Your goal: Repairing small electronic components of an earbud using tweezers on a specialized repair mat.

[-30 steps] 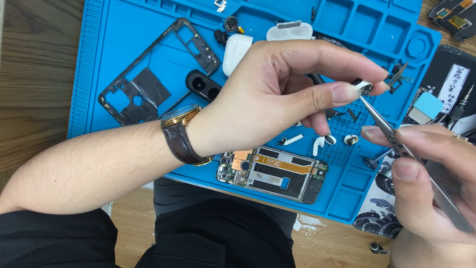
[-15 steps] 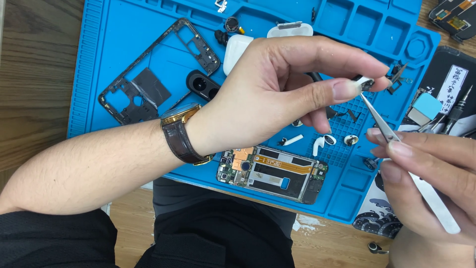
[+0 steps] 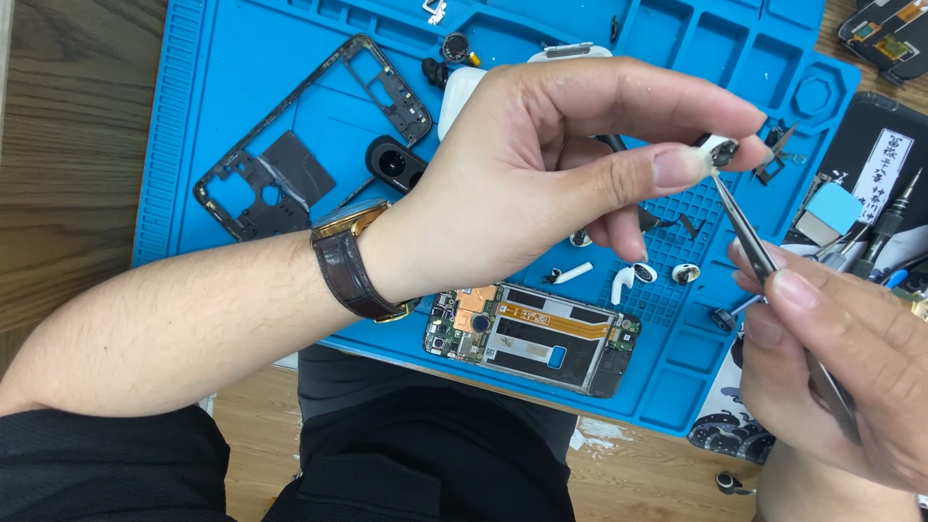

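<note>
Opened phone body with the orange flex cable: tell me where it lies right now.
In the head view the opened phone body lies on the near edge of the blue mat, below the left hand and just left of the white earbud parts.

Bright, even overhead light floods the blue silicone repair mat, leaving only soft, short shadows beneath the raised left hand. Focus holds sharp across the mat's centre; the right hand at the lower right corner blurs slightly. No glare.
</note>
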